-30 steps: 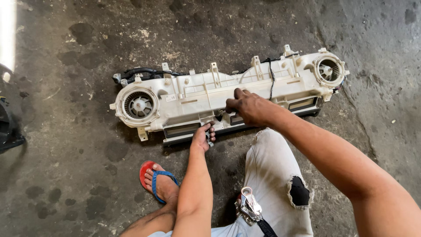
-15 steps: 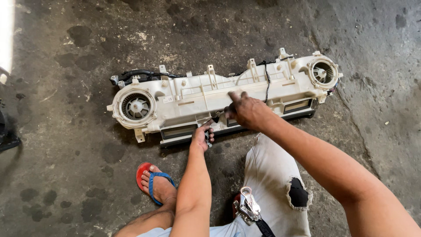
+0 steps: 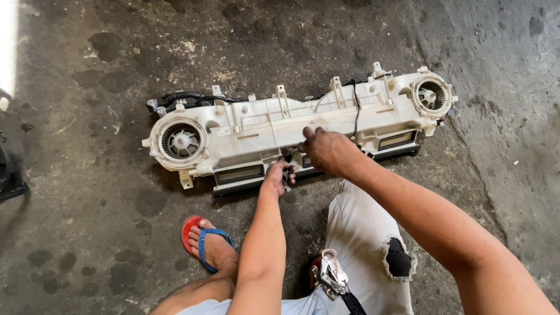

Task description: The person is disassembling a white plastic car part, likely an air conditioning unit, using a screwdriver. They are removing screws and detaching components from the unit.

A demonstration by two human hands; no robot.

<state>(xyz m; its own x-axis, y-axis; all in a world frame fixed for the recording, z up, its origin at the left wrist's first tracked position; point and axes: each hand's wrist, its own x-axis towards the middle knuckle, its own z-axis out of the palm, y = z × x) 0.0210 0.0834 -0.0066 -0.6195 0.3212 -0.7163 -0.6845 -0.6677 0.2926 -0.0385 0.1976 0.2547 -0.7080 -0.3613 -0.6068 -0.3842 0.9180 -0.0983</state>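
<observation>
A long cream-white plastic blower housing (image 3: pixel 274 125) lies on the stained concrete floor, with a round fan cage at its left end (image 3: pixel 180 141) and another at its right end (image 3: pixel 432 94). Black wires (image 3: pixel 186 98) run along its far side. My left hand (image 3: pixel 279 177) grips a small dark part at the housing's near lower edge, fingers closed on it. My right hand (image 3: pixel 328 150) rests on the housing's front middle, fingers curled against it; what it grips is hidden beneath the hand.
My foot in a red and blue sandal (image 3: pixel 204 244) stands left of my left arm. My knee in torn pale trousers (image 3: pixel 373 245) sits below the housing, a metal clip (image 3: pixel 329 273) hanging by it. A dark object (image 3: pixel 9 181) lies at the left edge.
Both hands stay at the housing's front middle. The view has shifted slightly, so the housing sits a little further left in frame than a second ago.
</observation>
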